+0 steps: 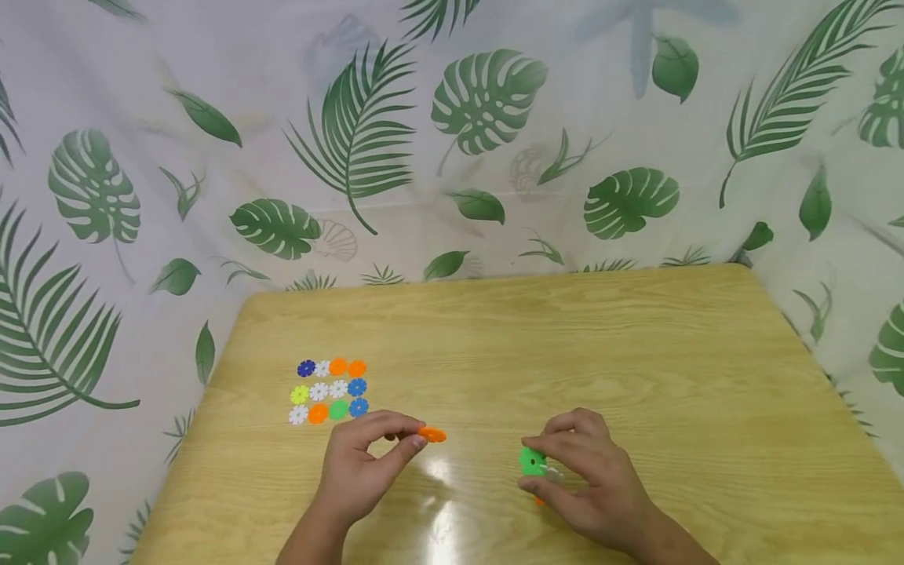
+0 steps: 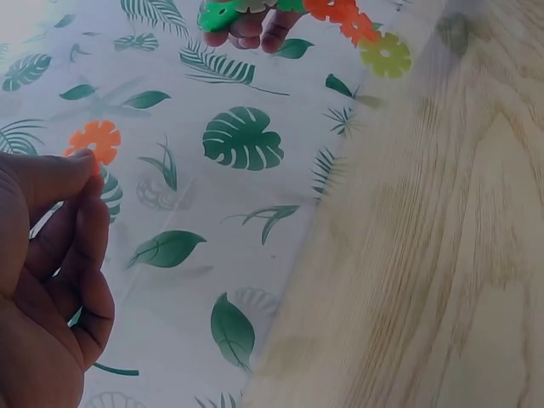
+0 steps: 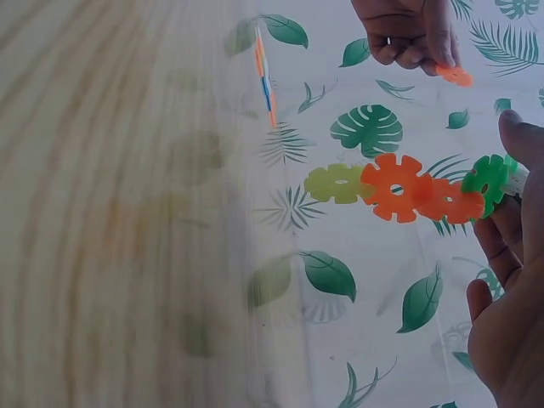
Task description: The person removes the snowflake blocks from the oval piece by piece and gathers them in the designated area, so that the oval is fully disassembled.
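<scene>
My left hand (image 1: 356, 467) pinches a single orange notched plastic disc (image 1: 435, 435) between thumb and fingertips. Across from it, my right hand (image 1: 607, 486) holds a chain of interlocked notched discs, with a green disc (image 1: 530, 453) foremost in the head view. The right wrist view shows the chain running out from that hand: a green disc (image 3: 481, 180), two orange discs (image 3: 396, 167) and a yellow-green disc (image 3: 323, 184) at its end. White and green discs sit among the fingers, partly hidden. A gap separates the held orange disc from the chain.
Loose notched discs in white, orange, blue, green and yellow, such as a green one (image 1: 338, 410), lie in three rows on the left of the wooden table (image 1: 636, 353). A leaf-patterned cloth (image 1: 523, 196) hangs behind the table.
</scene>
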Available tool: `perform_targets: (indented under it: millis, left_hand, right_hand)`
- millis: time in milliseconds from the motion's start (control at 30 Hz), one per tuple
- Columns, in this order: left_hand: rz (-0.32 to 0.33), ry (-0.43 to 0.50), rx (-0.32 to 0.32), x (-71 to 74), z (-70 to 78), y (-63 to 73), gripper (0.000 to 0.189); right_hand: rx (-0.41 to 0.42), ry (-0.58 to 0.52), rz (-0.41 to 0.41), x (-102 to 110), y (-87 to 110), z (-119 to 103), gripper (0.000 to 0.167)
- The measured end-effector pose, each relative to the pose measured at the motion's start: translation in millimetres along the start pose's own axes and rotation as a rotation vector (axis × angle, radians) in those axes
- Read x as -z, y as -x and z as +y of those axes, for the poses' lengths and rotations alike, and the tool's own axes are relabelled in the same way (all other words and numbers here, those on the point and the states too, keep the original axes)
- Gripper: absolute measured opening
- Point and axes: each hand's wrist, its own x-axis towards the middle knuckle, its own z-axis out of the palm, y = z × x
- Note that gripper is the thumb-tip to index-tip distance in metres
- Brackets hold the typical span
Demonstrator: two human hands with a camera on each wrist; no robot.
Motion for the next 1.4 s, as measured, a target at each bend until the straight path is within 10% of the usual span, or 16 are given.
perform_targets:
  millis: [367,900,1400]
  left_hand:
    - [0.073,-0.002,0.23,9.7,-4.1,11.4,0.015]
    - [0.194,-0.076,0.362,35.3,-18.5,23.5,0.018]
    - [0.237,-0.187,0.632,49.8,-33.4,30.3,0.007]
  right_hand:
    - [-0.017,-0.016,-0.008,-2,4.0,2,0.033]
    - [-0.018,0.001,-0.022,-2,4.1,3,0.033]
    - [-0.046,0.002,-0.026,0,8.0,2,0.032]
